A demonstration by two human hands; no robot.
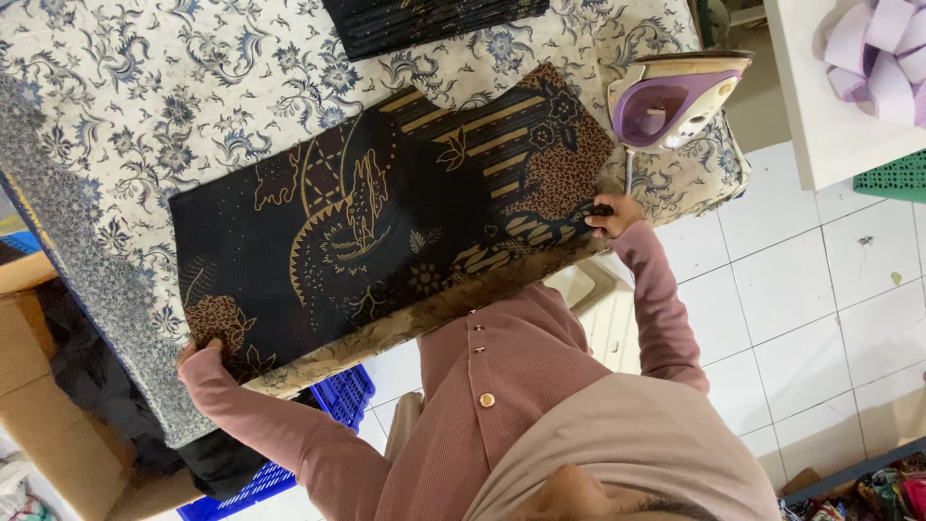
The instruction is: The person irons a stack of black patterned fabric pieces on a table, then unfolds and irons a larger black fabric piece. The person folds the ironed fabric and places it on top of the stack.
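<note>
A folded black cloth with gold patterns [386, 222] lies flat across an ironing board with a cream and blue floral cover [145, 106]. My left hand [198, 352] pinches the cloth's near left corner. At the near right corner, my right hand [612, 214] grips the cloth's edge. Both arms are in pink sleeves and spread wide, holding the cloth at its two ends.
A purple and cream iron [675, 96] stands on the board's right end, just above my right hand. Another folded dark cloth [434, 19] lies at the far edge. A blue crate [338, 400] and a cardboard box [39, 386] sit below. A white table [820, 116] stands right, on white floor tiles.
</note>
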